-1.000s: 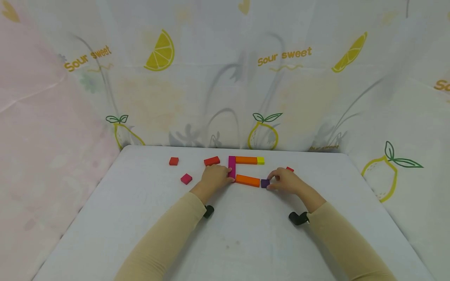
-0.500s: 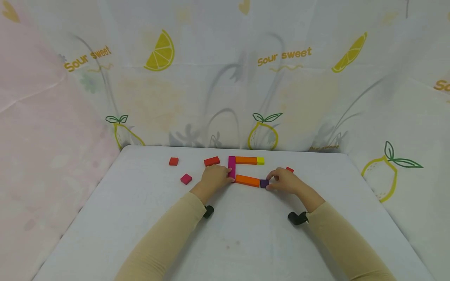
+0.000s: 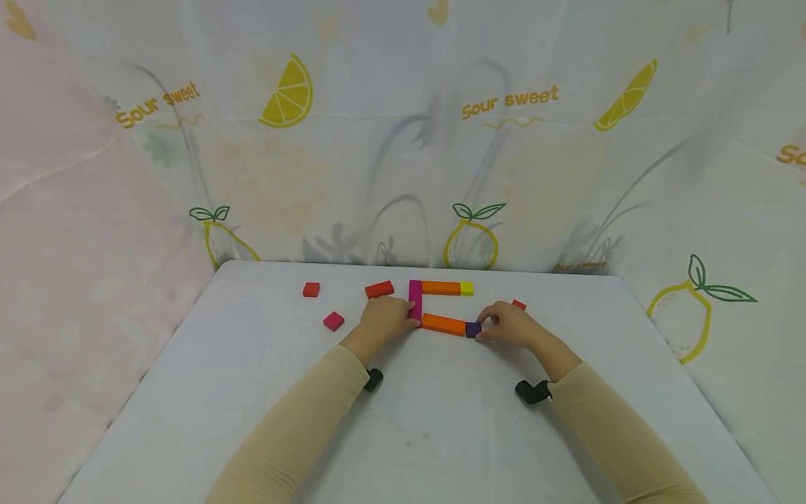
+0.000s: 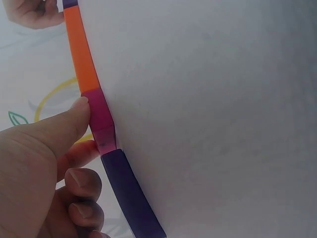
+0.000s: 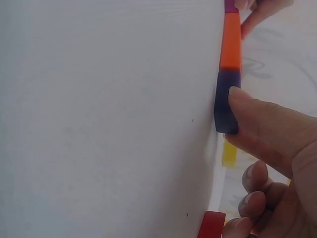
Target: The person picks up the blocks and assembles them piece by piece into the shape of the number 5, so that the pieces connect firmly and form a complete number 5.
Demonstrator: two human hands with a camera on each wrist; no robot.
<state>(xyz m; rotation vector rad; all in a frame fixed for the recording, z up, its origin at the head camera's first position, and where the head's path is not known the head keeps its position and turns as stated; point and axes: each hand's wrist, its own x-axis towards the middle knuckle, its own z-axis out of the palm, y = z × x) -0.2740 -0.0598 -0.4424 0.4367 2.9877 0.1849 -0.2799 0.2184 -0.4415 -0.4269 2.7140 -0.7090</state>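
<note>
My left hand (image 3: 385, 316) pinches the near end of a long magenta block (image 3: 415, 297) between thumb and finger. From that end an orange block (image 3: 443, 324) runs right to a small purple block (image 3: 473, 330). Thumb and finger of my right hand (image 3: 513, 323) pinch this purple block, which touches the orange one in the right wrist view. Another orange block (image 3: 441, 288) and a yellow block (image 3: 467, 288) extend from the magenta block's far end. The left wrist view also has a long dark purple block (image 4: 132, 193) beside the magenta one; my left hand hides it from the head view.
Loose blocks lie to the left: a red square one (image 3: 311, 289), a pinkish-red one (image 3: 334, 321) and a longer red one (image 3: 379, 288). Behind my right hand, a red block (image 3: 519, 304) is partly hidden. A printed cloth (image 3: 352, 175) hangs behind the white table (image 3: 441, 434).
My right hand has slid the small purple block slightly left, closing the gap to the orange block. My left hand has stayed on the magenta block.
</note>
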